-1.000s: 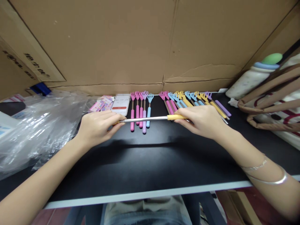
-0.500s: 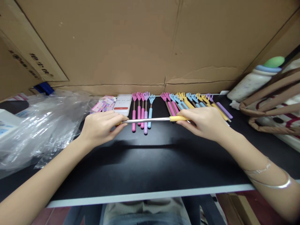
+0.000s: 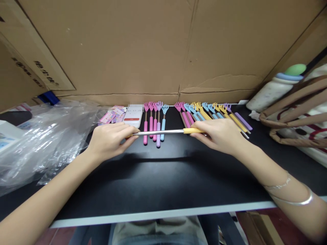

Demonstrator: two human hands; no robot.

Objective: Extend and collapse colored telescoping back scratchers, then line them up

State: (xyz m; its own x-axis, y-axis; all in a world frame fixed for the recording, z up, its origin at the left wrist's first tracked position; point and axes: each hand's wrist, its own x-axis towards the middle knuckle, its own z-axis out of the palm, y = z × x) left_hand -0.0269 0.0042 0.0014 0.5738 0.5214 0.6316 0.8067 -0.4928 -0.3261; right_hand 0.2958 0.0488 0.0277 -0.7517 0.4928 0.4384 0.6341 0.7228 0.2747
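A yellow back scratcher with a silver metal rod is held level above the black table. My left hand is closed on its left end and hides that end. At the other end, my right hand grips the yellow handle, which partly shows. Behind the rod lies a small row of back scratchers, including a pink one, a purple one and a light blue one. Past my right hand is a larger group in pink, blue, yellow and purple, partly hidden by that hand.
Clear plastic bags lie on the left. A phone with a timer rests beside colourful cards at the back. On the right stand a leaning white bottle and a bag with brown handles. Cardboard walls the back.
Both hands keep their hold on the yellow back scratcher, level and at nearly the same place. The view has shifted slightly; nothing else visibly moves.
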